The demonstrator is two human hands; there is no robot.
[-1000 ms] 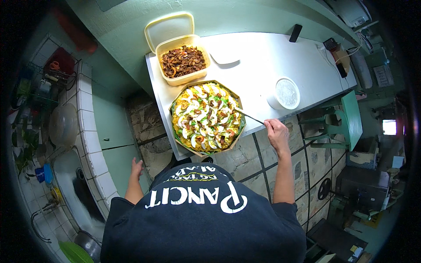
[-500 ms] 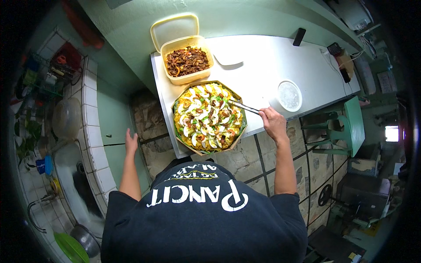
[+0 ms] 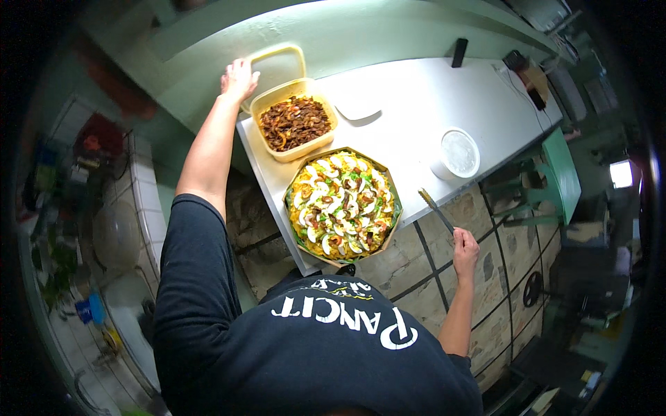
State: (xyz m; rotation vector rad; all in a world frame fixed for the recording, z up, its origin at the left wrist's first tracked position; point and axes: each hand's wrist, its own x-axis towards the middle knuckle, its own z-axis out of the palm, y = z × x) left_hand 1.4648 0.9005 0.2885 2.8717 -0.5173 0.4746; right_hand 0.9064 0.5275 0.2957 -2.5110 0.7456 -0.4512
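Note:
My left hand (image 3: 239, 80) is at the left edge of a yellow-rimmed, translucent plastic lid (image 3: 303, 61), its fingers closed on the rim. The lid stands up behind a tub (image 3: 297, 151) of dark brown, strip-like topping (image 3: 295, 123). In my right hand (image 3: 465, 251) is a pair of metal tongs (image 3: 441, 216), held beyond the table's front edge with the tips pointing up and left, nothing visible between them. An octagonal tray (image 3: 398, 216) lined with green leaf holds a yellow noodle dish (image 3: 343, 204) topped with egg slices, brown bits and chopped greens.
On the white table (image 3: 409, 104) are a round white-rimmed tub (image 3: 458, 154), a white flat piece (image 3: 359, 109) and a black upright device (image 3: 459, 53). A green plastic chair (image 3: 558, 177) stands at the right. A tiled counter (image 3: 148, 197) with a sink runs along the left.
My left hand has risen from beside the counter to the lid. My right hand has drawn the tongs away from the noodle dish, toward the lower right.

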